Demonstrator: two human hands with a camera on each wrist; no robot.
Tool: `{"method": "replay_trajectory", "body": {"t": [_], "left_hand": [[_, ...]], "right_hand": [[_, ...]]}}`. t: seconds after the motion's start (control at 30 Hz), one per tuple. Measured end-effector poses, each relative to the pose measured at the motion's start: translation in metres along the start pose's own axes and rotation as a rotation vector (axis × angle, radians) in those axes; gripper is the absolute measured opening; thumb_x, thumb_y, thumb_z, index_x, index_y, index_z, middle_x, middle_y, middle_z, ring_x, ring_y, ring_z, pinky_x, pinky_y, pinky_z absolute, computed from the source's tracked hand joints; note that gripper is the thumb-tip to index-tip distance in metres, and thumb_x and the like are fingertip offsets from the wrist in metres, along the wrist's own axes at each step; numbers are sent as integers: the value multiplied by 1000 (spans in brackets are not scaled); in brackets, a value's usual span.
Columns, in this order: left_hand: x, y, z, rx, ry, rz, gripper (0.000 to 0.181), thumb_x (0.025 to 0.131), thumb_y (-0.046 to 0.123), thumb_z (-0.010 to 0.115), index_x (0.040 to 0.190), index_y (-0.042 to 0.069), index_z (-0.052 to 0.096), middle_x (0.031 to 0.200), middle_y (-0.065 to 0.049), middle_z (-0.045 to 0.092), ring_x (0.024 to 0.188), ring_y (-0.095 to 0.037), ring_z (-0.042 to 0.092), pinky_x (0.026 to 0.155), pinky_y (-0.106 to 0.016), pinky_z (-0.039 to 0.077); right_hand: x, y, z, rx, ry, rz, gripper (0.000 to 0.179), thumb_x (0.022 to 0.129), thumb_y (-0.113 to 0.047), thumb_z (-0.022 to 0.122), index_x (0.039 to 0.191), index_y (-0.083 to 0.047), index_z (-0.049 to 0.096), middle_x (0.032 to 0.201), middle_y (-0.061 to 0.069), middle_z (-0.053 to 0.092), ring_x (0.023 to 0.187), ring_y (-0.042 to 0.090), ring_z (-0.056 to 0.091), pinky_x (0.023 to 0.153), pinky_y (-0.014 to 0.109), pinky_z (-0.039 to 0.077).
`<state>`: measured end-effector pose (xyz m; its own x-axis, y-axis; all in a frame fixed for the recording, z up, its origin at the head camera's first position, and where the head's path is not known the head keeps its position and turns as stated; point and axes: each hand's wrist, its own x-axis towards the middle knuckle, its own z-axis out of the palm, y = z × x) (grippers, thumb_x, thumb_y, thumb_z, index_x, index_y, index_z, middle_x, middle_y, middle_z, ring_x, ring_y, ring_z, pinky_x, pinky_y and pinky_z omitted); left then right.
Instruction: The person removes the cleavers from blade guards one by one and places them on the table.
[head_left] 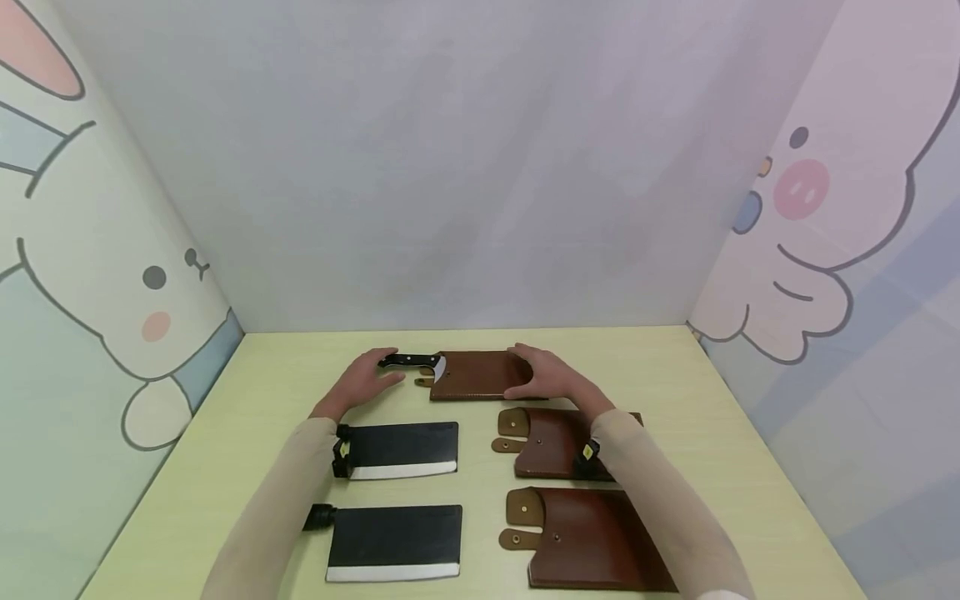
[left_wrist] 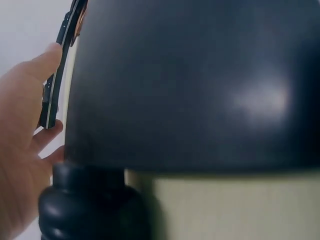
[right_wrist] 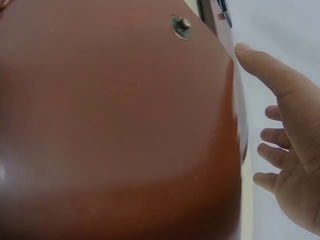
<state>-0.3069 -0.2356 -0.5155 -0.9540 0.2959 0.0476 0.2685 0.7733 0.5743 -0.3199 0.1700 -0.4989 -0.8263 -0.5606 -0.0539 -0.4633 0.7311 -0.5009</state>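
At the back of the table lies a brown leather sheath [head_left: 477, 375] with a knife in its mouth. The knife's black riveted handle [head_left: 412, 360] and a sliver of silver blade [head_left: 440, 367] stick out to the left. My left hand [head_left: 362, 382] is at the handle's end, thumb and fingers spread to either side of it. In the left wrist view the thumb [left_wrist: 47, 62] overlaps the handle. Around the sheath's right end, my right hand [head_left: 546, 375] is spread, with fingers at the far edge and thumb near the front edge.
Two black-bladed cleavers, one at the middle [head_left: 403, 446] and one at the front [head_left: 396, 542], lie below the left forearm. Two more leather sheaths, a middle one [head_left: 542, 446] and a front one [head_left: 592, 537], lie partly under the right forearm. A grey wall [head_left: 465, 208] rises behind the table.
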Motion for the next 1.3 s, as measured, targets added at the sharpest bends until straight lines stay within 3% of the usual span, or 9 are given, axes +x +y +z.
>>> {"method": "replay_trajectory", "body": {"t": [0.4, 0.67, 0.97, 1.3], "left_hand": [[11, 3, 1, 29, 21, 44, 54, 101, 24, 67, 145, -2, 51, 145, -26, 53, 137, -45, 46, 113, -59, 36], [16, 2, 4, 12, 26, 63, 48, 101, 16, 66, 143, -5, 52, 142, -28, 54, 134, -46, 48, 112, -59, 37], [15, 7, 3, 42, 55, 89, 38, 100, 4, 65, 135, -6, 59, 131, -28, 61, 125, -45, 56, 106, -59, 42], [10, 6, 0, 3, 56, 112, 35, 101, 4, 62, 134, -4, 60, 132, -27, 61, 126, -46, 55, 106, -61, 41]], "right_hand": [[8, 0, 13, 17, -35, 15, 108, 81, -56, 82, 162, -9, 28, 167, 21, 22, 149, 39, 33, 114, 54, 37], [14, -3, 15, -9, -36, -7, 111, 80, -55, 84, 162, -7, 27, 167, 22, 22, 152, 40, 26, 118, 62, 27], [18, -5, 16, -41, -3, -77, 108, 78, -53, 86, 158, -4, 34, 148, 15, 47, 130, 32, 52, 104, 50, 46], [12, -10, 12, -60, 3, -59, 111, 74, -57, 88, 158, -8, 36, 148, 14, 46, 126, 29, 54, 102, 48, 48]]}}
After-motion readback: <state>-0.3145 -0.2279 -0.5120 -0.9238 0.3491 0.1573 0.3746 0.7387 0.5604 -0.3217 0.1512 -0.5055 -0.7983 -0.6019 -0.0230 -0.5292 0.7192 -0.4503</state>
